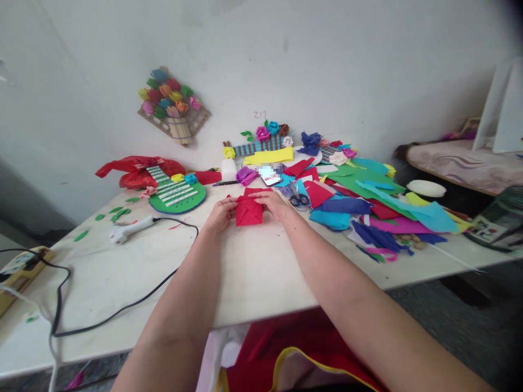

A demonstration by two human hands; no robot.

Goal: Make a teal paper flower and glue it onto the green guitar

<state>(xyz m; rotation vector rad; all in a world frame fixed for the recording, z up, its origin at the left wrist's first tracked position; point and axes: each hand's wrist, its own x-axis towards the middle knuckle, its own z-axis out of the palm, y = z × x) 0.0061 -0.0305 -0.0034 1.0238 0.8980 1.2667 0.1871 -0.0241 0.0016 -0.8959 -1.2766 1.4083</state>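
A folded piece of red paper (248, 212) lies on the white table (253, 272) in front of me. My left hand (220, 213) pinches its left edge, fingers curled on the fold. My right hand (274, 203) grips the upper right edge, fingers closed on the paper. Both forearms reach straight out from the near table edge.
A white glue gun (129, 229) with a black cord (122, 310) lies to the left. A green craft board (177, 195) and red plastic bag (139, 169) sit behind it. Scissors (298, 198), a phone (269, 175) and a heap of coloured paper sheets (368, 207) spread to the right. Paper flowers (171, 103) hang on the wall.
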